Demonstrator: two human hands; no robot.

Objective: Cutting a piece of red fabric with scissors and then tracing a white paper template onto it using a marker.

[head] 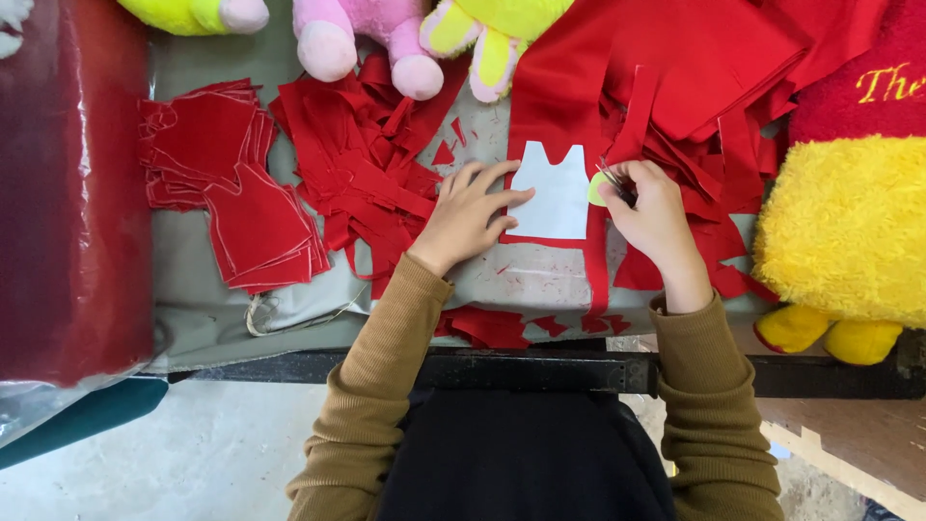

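A white vest-shaped paper template (pixel 555 196) lies flat on a piece of red fabric (pixel 559 106) on the grey table. My left hand (pixel 470 214) presses its fingertips on the template's left edge. At the template's right edge, my right hand (pixel 654 217) pinches a small yellow-green chalk piece (pixel 597 189) together with a thin dark tool. Both sleeves are olive-brown.
A stack of cut red pieces (pixel 231 183) sits at the left, loose red scraps (pixel 371 164) in the middle. Plush toys line the far edge: pink (pixel 371 34), yellow (pixel 487 34). A big yellow plush (pixel 849 232) is at right. A dark red roll (pixel 68 183) lies far left.
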